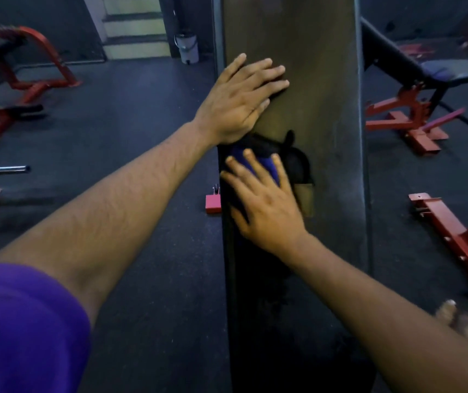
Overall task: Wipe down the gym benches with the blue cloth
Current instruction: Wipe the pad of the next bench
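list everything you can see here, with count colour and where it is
bench: 1, dark pad, runs up the centre under both hands
cloth: 1, blue, on the bench's left part, under the right hand
second bench: 1, dark pad on red frame, upper right
red frames: several, on the floor at left and right
red block: 1, on the floor just left of the bench
bucket: 1, pale, by the stairs at top
stairs: 1 flight, pale, top centre
sleeve: 1, purple, bottom left
foot: 1, bare, bottom right
left hand: flat on the bench above the cloth
right hand: fingers spread, pressing the cloth
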Demonstrator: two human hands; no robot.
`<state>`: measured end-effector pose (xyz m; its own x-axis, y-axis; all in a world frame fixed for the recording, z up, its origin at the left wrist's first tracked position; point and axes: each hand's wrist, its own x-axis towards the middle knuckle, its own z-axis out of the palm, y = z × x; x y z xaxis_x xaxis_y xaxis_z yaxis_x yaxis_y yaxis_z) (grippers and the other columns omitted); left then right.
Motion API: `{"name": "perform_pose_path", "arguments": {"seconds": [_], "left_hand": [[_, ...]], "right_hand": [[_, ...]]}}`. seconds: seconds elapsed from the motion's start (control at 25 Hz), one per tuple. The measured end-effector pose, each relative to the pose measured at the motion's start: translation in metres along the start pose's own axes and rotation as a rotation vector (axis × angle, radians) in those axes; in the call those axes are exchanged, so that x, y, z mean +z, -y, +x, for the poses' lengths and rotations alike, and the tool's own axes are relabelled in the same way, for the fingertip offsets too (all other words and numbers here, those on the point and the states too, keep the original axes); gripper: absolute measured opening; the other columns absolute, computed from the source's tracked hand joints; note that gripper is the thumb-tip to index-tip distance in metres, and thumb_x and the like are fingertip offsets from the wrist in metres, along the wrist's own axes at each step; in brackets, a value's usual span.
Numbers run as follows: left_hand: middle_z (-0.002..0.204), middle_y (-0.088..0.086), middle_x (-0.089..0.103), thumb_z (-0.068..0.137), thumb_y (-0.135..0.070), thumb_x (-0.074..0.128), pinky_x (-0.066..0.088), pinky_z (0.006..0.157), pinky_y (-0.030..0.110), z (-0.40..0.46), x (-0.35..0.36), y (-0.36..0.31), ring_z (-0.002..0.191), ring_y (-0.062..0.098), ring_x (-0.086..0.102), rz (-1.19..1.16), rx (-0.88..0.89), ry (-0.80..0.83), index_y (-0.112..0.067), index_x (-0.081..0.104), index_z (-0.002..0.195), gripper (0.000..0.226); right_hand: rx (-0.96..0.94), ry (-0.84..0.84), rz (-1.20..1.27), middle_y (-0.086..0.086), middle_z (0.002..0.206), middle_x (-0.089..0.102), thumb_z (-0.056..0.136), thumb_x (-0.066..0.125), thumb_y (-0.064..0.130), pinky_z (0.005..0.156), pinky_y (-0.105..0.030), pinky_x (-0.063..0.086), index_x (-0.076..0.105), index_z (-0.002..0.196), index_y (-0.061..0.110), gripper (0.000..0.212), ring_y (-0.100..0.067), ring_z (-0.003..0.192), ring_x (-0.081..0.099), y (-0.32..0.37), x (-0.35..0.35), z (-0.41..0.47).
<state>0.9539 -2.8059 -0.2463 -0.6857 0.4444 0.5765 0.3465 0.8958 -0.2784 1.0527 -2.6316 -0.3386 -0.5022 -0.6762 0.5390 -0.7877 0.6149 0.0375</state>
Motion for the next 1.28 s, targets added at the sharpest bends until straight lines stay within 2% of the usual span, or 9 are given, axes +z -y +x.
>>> {"name": "perform_pose_path", "arguments": {"seconds": [0.08, 0.16, 0.32, 0.48, 0.72, 0.88, 1.0, 1.12, 1.28], "left_hand": [[0.163, -0.004, 0.037, 0.109, -0.031, 0.032, 0.012, 0.127, 0.043, -0.002, 0.0, -0.001, 0.153, 0.016, 0.028, 0.006, 0.013, 0.055, -0.026, 0.042, 0.155, 0.048], [0.165, -0.004, 0.033, 0.109, -0.032, 0.03, 0.011, 0.128, 0.043, 0.0, -0.002, -0.004, 0.155, 0.015, 0.024, 0.003, -0.008, 0.076, -0.026, 0.038, 0.157, 0.049], [0.164, -0.005, 0.034, 0.108, -0.03, 0.031, 0.011, 0.127, 0.042, -0.004, 0.004, -0.006, 0.154, 0.015, 0.025, -0.003, -0.027, 0.054, -0.027, 0.038, 0.157, 0.05], [0.163, -0.006, 0.037, 0.108, -0.029, 0.033, 0.014, 0.126, 0.041, -0.002, 0.001, -0.008, 0.153, 0.013, 0.028, -0.005, -0.038, 0.036, -0.027, 0.041, 0.156, 0.049], [0.165, -0.008, 0.033, 0.109, -0.031, 0.029, 0.011, 0.127, 0.042, -0.004, -0.007, -0.016, 0.154, 0.012, 0.024, 0.021, -0.058, 0.111, -0.029, 0.037, 0.157, 0.049], [0.168, 0.002, 0.028, 0.109, -0.031, 0.03, 0.01, 0.127, 0.045, -0.009, -0.019, -0.038, 0.156, 0.019, 0.021, 0.027, -0.116, 0.11, -0.021, 0.033, 0.159, 0.051], [0.168, 0.009, 0.025, 0.108, -0.033, 0.037, 0.016, 0.126, 0.049, -0.044, -0.009, -0.079, 0.156, 0.024, 0.022, -0.003, 0.022, 0.097, -0.015, 0.03, 0.159, 0.055], [0.17, 0.006, 0.019, 0.109, -0.041, 0.03, 0.012, 0.127, 0.049, -0.064, 0.002, -0.127, 0.157, 0.022, 0.015, 0.008, 0.22, 0.258, -0.019, 0.023, 0.162, 0.058], [0.17, 0.003, 0.019, 0.11, -0.042, 0.024, 0.013, 0.127, 0.051, -0.062, 0.008, -0.134, 0.157, 0.02, 0.015, 0.063, 0.239, 0.288, -0.021, 0.023, 0.162, 0.056]], "right_hand": [[-0.165, 0.094, -0.005, -0.001, 0.155, 0.041, 0.09, 0.054, 0.038, 0.121, -0.057, 0.012, 0.05, 0.143, 0.021, 0.056, -0.024, 0.15, 0.023, 0.009, 0.001, -0.024], [-0.189, 0.123, 0.0, 0.001, 0.158, 0.036, 0.092, 0.053, 0.041, 0.121, -0.056, 0.012, 0.046, 0.147, 0.023, 0.058, -0.022, 0.152, 0.018, -0.001, -0.001, -0.052], [0.0, 0.044, -0.017, 0.002, 0.159, 0.034, 0.089, 0.057, 0.038, 0.12, -0.057, 0.016, 0.048, 0.146, 0.024, 0.059, -0.021, 0.151, 0.02, -0.04, -0.011, -0.074], [0.205, -0.066, -0.021, 0.001, 0.158, 0.036, 0.09, 0.054, 0.037, 0.12, -0.057, 0.013, 0.05, 0.144, 0.024, 0.056, -0.023, 0.151, 0.02, -0.039, -0.013, -0.014], [-0.257, 0.133, 0.051, 0.002, 0.157, 0.038, 0.093, 0.056, 0.034, 0.123, -0.053, 0.01, 0.049, 0.143, 0.025, 0.051, -0.022, 0.151, 0.02, 0.002, 0.001, -0.045], [-0.013, -0.055, 0.248, -0.003, 0.15, 0.047, 0.097, 0.056, 0.015, 0.119, -0.048, 0.027, 0.057, 0.137, 0.014, 0.039, -0.021, 0.147, 0.032, -0.012, -0.024, -0.101], [0.205, -0.197, 0.253, -0.004, 0.151, 0.047, 0.095, 0.053, 0.011, 0.116, -0.046, 0.03, 0.057, 0.136, 0.011, 0.041, -0.022, 0.146, 0.033, -0.035, -0.04, -0.156], [0.36, -0.117, 0.204, -0.001, 0.156, 0.039, 0.097, 0.051, 0.018, 0.116, -0.052, 0.029, 0.051, 0.143, 0.015, 0.046, -0.023, 0.15, 0.025, -0.051, -0.034, -0.193], [0.344, -0.036, 0.092, -0.001, 0.159, 0.035, 0.097, 0.052, 0.025, 0.119, -0.057, 0.019, 0.045, 0.146, 0.02, 0.05, -0.026, 0.152, 0.018, -0.062, -0.017, -0.177]]}}
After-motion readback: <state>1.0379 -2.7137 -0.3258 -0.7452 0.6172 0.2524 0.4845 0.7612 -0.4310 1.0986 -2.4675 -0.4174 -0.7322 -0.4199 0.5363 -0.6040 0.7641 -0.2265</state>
